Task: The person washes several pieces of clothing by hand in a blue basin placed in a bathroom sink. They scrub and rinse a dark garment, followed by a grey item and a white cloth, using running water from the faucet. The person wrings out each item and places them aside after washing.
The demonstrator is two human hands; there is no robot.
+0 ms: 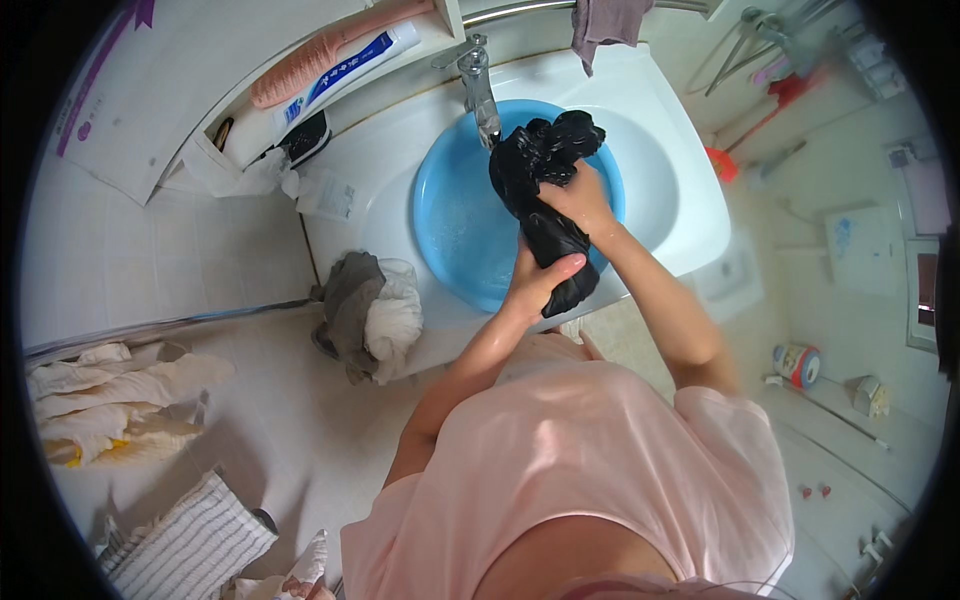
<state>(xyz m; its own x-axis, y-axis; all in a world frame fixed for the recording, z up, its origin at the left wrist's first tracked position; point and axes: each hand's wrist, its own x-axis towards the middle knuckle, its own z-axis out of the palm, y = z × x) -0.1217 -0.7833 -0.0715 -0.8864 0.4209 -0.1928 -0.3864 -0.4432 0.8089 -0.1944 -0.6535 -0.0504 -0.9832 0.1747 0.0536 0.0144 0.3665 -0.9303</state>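
Observation:
A bunched, glossy black cloth point(515, 175), seemingly wet, is held over a round blue basin point(432, 235) that stands in the white sink. My left hand point(535, 283) grips its lower end near the basin's front rim, thumb laid across the top. Higher up, my right hand point(580, 203) is closed around the cloth's middle from the right side. The top of the bundle folds over close to the chrome faucet point(482, 95), partly covering the spout's end. What kind of garment it is cannot be made out. Some clear water shows in the basin.
Grey and white clothes point(385, 310) lie on the counter's front left edge. A clear plastic pack point(327, 194) sits behind them. On the shelf are a toothpaste tube point(350, 70) and a pink hairbrush point(300, 70). A mauve cloth point(608, 28) hangs from the rail.

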